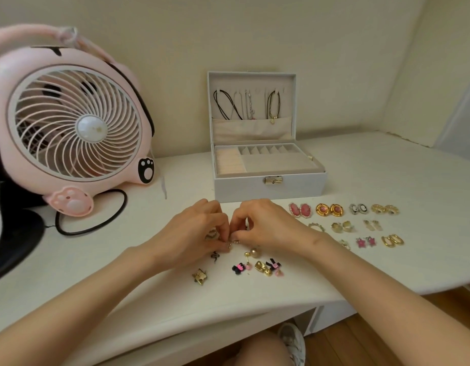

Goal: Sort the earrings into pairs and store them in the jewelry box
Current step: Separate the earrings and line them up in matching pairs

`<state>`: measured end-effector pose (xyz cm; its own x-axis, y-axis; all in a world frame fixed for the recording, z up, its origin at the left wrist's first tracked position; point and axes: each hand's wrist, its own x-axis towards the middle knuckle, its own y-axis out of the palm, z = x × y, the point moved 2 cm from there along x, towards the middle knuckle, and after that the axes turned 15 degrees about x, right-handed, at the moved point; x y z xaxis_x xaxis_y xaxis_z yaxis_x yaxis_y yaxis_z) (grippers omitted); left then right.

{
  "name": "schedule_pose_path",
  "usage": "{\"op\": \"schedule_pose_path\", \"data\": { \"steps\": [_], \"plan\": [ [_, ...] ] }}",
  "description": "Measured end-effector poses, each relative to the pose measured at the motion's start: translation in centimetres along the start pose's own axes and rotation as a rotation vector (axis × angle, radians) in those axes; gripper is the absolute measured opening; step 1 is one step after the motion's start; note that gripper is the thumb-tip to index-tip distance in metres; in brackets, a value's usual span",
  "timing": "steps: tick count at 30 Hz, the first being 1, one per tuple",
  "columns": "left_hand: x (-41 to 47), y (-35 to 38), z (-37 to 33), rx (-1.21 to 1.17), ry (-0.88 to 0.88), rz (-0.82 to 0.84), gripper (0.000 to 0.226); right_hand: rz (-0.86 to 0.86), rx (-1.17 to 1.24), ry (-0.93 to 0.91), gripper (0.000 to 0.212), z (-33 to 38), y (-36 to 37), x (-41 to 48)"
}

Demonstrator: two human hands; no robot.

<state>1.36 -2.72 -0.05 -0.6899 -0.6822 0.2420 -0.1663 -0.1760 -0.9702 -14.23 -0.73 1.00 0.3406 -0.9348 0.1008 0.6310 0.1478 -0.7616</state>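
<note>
My left hand (pixel 195 228) and my right hand (pixel 257 223) meet over the white table, fingertips together, each pinching a small silvery earring (pixel 232 242) between them. Loose earrings lie just in front: a black snake (pixel 215 257), a gold butterfly piece (pixel 199 276), black-and-pink bows (pixel 239 268), a gold chunky one (pixel 263 268), a pearl ball stud (pixel 253 252). To the right, sorted pairs lie in rows: pink ovals (pixel 299 210), gold-and-pink rounds (pixel 329 209), pink stars (pixel 366 242), gold hoops (pixel 392 240). The white jewelry box (pixel 268 184) stands open behind my hands.
A pink cat-shaped fan (pixel 70 120) stands at the left with its black cable (pixel 96 225) looping on the table. Necklaces (pixel 228 105) hang inside the box lid. The table's front edge (pixel 228 310) runs below my forearms; a shoe (pixel 292 339) shows beneath.
</note>
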Motion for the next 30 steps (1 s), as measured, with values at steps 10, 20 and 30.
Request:
{"op": "schedule_pose_path", "data": {
  "steps": [10, 20, 30],
  "plan": [
    [0.3, -1.5, 0.7, -0.130, -0.112, -0.003, 0.015, -0.218, 0.261, -0.017, 0.015, 0.0, -2.0, -0.5],
    [2.9, -2.3, -3.0, -0.361, -0.036, -0.029, 0.006, -0.326, 0.374, 0.077, 0.017, -2.3, -3.9, -3.2],
    [8.3, -1.0, -10.0, -0.559, -0.011, 0.004, 0.002, -0.535, 0.475, 0.255, 0.013, -6.0, -8.6, -8.6]
  ]
}}
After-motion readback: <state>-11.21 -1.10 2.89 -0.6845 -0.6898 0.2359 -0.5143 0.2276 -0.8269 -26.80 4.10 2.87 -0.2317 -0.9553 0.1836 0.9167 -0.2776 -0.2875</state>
